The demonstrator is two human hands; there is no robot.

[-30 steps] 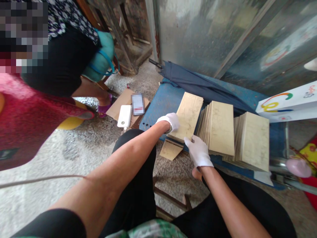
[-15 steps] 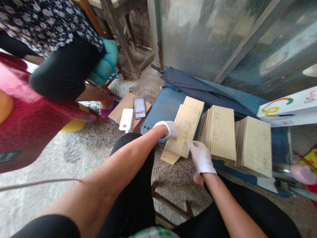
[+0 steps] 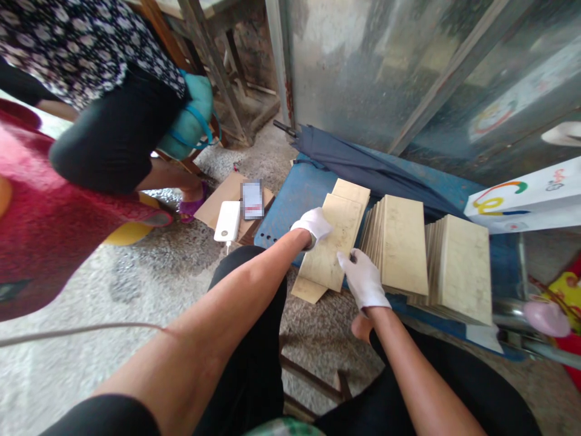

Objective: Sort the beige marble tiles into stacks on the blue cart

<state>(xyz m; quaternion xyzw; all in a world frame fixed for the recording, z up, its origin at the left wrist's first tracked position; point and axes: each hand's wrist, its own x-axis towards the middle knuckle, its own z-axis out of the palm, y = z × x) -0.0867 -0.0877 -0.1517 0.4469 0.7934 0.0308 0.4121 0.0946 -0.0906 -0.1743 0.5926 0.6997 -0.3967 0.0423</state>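
Head: tile [image 3: 334, 245] held between hands [image 3: 314, 223] [image 3: 364, 280].

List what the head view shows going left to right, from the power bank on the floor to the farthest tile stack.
White power bank → phone → left hand → right hand → middle stack of tiles → right stack of tiles.
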